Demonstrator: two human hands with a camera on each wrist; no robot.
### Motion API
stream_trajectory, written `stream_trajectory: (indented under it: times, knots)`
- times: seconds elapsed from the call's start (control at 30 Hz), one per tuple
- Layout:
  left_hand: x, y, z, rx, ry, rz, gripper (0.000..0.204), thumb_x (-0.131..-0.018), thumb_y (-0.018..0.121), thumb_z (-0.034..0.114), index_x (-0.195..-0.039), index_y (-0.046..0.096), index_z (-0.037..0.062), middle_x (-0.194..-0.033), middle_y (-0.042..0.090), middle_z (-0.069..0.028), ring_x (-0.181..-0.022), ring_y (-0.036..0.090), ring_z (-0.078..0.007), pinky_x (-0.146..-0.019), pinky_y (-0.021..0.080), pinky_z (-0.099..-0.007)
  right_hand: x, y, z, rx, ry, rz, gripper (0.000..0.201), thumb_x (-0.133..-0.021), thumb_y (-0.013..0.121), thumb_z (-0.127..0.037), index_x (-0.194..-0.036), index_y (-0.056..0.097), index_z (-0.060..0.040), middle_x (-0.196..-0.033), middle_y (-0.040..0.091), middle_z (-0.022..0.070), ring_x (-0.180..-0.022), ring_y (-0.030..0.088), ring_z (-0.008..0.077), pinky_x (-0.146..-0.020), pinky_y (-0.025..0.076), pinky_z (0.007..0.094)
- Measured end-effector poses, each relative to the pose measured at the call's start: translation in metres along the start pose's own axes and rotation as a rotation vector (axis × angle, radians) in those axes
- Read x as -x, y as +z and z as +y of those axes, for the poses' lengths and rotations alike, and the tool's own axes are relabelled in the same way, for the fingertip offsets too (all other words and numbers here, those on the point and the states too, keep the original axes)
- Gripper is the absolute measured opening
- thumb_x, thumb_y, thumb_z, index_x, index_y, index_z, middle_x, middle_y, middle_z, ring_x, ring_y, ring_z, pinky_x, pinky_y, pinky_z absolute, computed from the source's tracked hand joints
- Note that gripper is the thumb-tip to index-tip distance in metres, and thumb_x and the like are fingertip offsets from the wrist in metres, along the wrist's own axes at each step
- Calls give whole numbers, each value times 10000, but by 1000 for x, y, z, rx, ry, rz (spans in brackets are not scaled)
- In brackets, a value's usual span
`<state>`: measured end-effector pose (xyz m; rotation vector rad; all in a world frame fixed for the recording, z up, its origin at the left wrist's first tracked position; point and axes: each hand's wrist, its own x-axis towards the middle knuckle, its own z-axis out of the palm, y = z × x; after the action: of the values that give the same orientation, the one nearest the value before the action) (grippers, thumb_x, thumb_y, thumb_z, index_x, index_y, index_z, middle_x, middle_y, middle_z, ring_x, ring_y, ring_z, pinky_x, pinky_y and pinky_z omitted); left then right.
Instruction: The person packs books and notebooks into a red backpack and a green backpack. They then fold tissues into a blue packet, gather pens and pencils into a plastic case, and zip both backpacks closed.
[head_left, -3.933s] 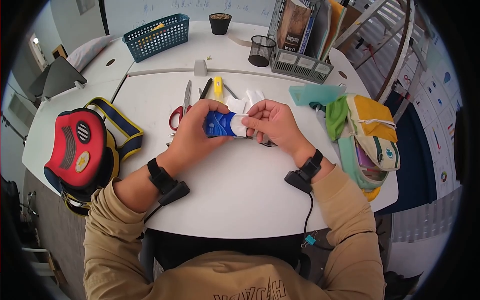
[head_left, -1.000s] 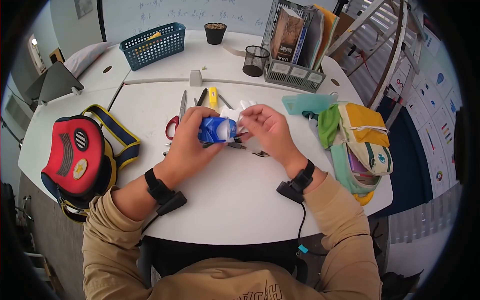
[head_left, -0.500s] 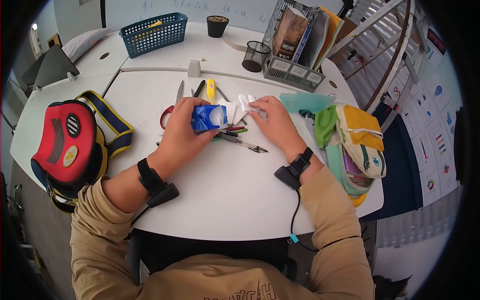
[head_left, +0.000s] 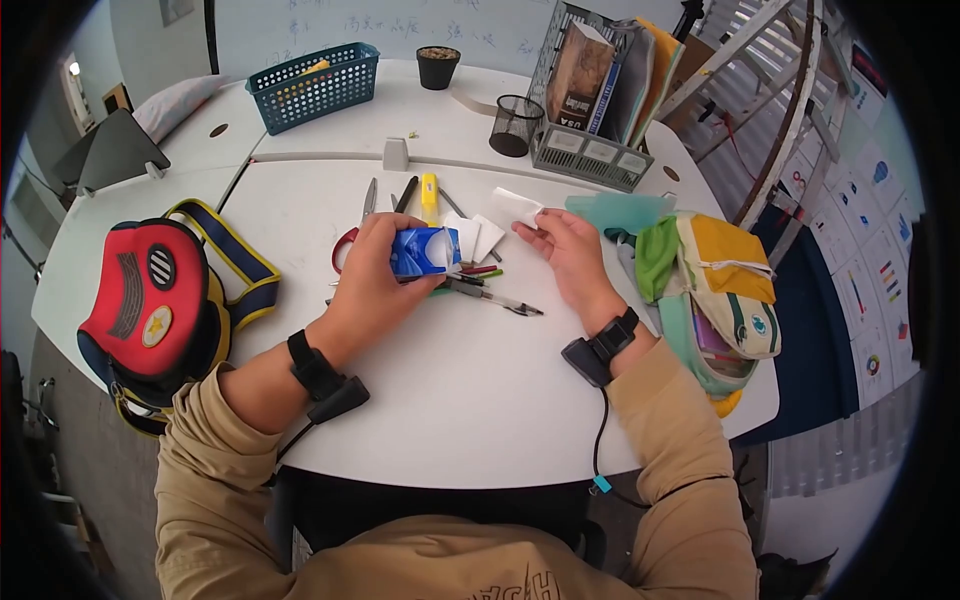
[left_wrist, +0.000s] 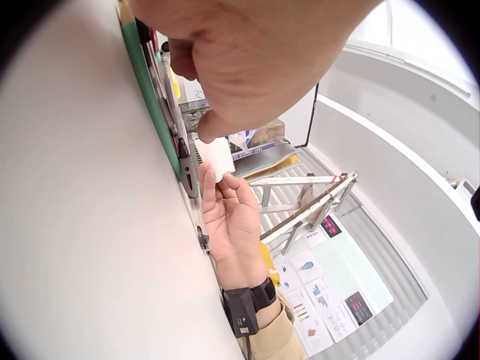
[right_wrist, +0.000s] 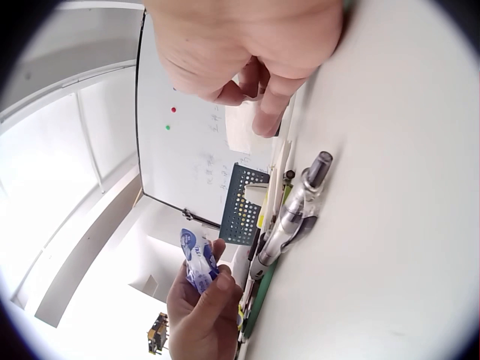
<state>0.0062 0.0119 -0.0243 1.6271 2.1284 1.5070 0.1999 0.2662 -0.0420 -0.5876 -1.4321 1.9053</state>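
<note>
My left hand (head_left: 372, 268) grips a blue pack of tissues (head_left: 424, 252), its cut-out opening facing right; the right wrist view shows the tissue pack (right_wrist: 198, 259) as soft, crinkled plastic. My right hand (head_left: 570, 250) pinches a folded white tissue (head_left: 516, 206) between thumb and fingers, held up to the right of the pack. In the left wrist view the tissue (left_wrist: 216, 159) stands flat above the fingertips. Just right of the pack lie other white folded pieces (head_left: 484, 238). Pens (head_left: 496, 298) lie below and right of the pack, and red-handled scissors (head_left: 345, 246) are partly hidden behind my left hand.
A yellow highlighter (head_left: 430, 198) and a black marker (head_left: 407, 194) lie beyond the hands. A red bag (head_left: 150, 300) stands left, a green-and-yellow backpack (head_left: 725, 300) right, beside a teal case (head_left: 620, 210). A basket (head_left: 315, 92), mesh cup (head_left: 517, 128) and book rack (head_left: 590, 155) stand behind.
The white piece came away from the pack's opening. My right hand moved right, over the white pieces on the table, and now holds a folded tissue up. My left hand keeps the pack.
</note>
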Motion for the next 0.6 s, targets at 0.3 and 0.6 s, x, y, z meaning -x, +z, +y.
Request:
stream_trajectory:
  times: [0.3,0.6]
  knots:
    - [2,-3,1,-36,19,-50,686,-836,1008,127,-1407,638,37,-1348,680,-140,-1231,701,-299,-1051,591,-403,2,4,1,240,-50,-66,309,-998,923,-87,-1228,777,60,-1310,792,142,-1193,750,166,-1090,586,298]
    - [3,-3,1,-5,-1,-84,657,-845,999,126,-1389,646,25,-1344,677,-145,-1243,704,-308,-1051,588,-399,3,9,0,12,-27,-106,199,-1062,878,-116,-1189,782,4,-1316,818,132,-1225,746,137,-1086,601,288]
